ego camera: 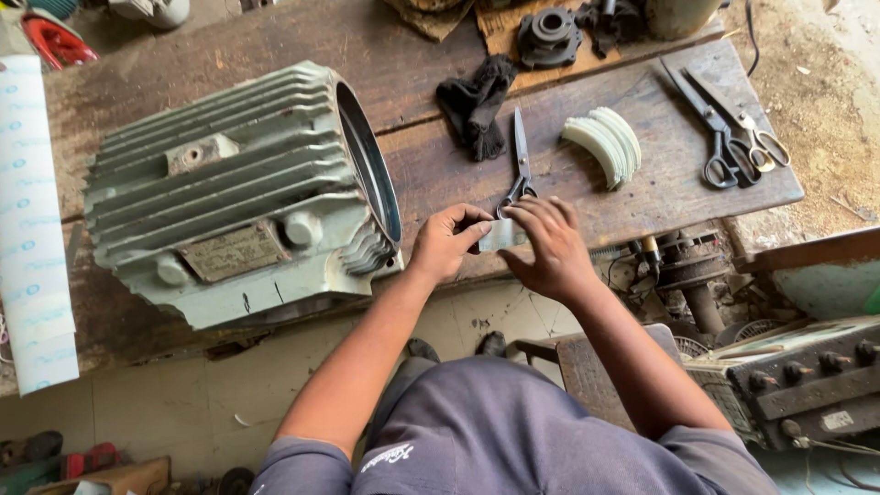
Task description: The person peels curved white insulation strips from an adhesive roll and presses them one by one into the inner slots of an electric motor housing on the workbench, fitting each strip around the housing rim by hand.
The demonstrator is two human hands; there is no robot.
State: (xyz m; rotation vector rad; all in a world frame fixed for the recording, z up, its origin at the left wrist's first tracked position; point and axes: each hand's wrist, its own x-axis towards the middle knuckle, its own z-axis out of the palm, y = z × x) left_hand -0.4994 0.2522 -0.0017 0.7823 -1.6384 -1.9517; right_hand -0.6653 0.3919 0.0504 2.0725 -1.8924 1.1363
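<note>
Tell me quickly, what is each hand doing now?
Left hand: fingers closed on the small pale sheet.
Right hand: fingers pressing on the same sheet.

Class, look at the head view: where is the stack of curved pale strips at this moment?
The stack of curved pale strips lies on the wooden bench, right of the lone scissors and left of two more scissors.

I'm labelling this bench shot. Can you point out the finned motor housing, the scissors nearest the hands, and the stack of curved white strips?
finned motor housing [220,174], head view, top fins.
scissors [521,156], head view, blades.
curved white strips [605,142], head view, middle of stack.
</note>
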